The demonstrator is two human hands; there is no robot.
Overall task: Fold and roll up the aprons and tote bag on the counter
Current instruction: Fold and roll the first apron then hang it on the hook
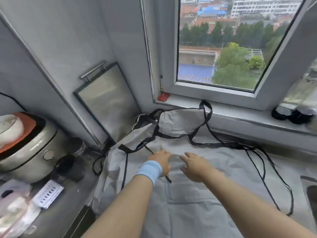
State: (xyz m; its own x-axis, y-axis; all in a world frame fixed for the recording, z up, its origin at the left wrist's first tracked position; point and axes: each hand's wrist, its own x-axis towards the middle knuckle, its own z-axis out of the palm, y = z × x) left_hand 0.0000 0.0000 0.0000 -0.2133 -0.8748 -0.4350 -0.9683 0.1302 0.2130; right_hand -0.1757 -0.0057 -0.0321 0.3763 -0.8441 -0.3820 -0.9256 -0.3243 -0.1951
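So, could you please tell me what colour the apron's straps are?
Black, against the light grey apron; the straps show in the head view.

Rice cooker (29, 148) far left on table w/ orange-and-white lid. Framed glass panel (106, 100) w/ metal handle leans upright in corner. Red card (164, 97) on window sill. Printed slip (48, 194) lies nr cooker. Sink edge (311, 191) far right.

hands (161, 162): 2 | grey aprons (197, 194): perhaps 2, overlapping | rice cooker (29, 148): 1 | wristband (150, 170): 1
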